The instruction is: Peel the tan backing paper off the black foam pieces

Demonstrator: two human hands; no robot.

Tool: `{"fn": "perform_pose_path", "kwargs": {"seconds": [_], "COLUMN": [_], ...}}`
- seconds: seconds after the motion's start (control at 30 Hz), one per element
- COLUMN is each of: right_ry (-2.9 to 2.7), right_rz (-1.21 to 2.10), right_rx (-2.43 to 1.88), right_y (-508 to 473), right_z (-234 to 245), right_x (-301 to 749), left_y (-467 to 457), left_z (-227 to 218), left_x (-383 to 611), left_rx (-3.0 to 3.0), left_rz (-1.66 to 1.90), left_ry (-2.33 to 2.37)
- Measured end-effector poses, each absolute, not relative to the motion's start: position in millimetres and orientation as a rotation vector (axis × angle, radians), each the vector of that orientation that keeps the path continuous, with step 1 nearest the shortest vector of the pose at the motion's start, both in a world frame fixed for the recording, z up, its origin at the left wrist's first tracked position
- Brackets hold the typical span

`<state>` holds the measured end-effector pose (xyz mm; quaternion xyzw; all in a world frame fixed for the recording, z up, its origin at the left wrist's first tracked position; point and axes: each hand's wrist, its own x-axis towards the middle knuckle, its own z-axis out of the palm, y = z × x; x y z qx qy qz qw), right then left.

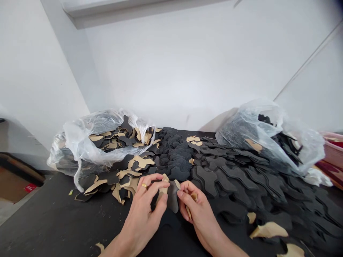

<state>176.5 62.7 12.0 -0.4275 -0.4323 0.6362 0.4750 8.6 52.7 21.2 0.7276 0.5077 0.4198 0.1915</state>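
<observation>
Tan scraps (269,230) lie on the dark surface (50,217), at the near right. Just beyond, the left hand (150,205) and right hand (194,205) face each other, with a small dark cut-out (173,202) between them. The left grip is clamped on a tan strip (163,187) beside the cut-out; the right grip pinches the cut-out's upper right edge, with a curled tan offcut (192,204) tucked in its fingers. Mixed tan and black pieces (122,184) are heaped to the left; overlapping black cut-outs (230,176) spread to the right. Between these, a dense row of black pieces (175,153) runs away from the hands. Farther back sit a left plastic bag (73,142) and a right plastic bag (241,123), both holding pieces, before a pale wall (171,67).
</observation>
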Motion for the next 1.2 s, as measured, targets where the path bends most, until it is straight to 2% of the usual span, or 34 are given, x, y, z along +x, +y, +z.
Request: {"fn": "perform_pose_path", "kwargs": {"seconds": [0.23, 0.53, 0.73, 0.93, 1.07, 1.2], "right_ry": [-1.032, -1.14, -1.386, -1.438, -1.439, -1.36], "right_rz": [1.521, 1.454, 1.453, 1.096, 1.36, 1.476], "right_rx": [-1.055, -1.064, -1.059, -1.05, -1.067, -1.102], "right_y": [64, 61, 63, 75, 76, 74], "right_z": [11, 11, 17, 28, 26, 24], "right_x": [177, 174, 182, 201, 200, 191], "left_y": [47, 51, 57, 62, 64, 66], "left_z": [18, 8, 17, 33, 34, 33], "left_x": [18, 13, 8, 0, -3, 0], "left_rx": [2.363, 2.427, 2.14, 1.558, 1.281, 1.22], "left_rz": [1.181, 1.315, 1.437, 1.148, 1.053, 1.101], "left_ry": [1.364, 1.382, 1.342, 1.185, 1.034, 1.085]}}
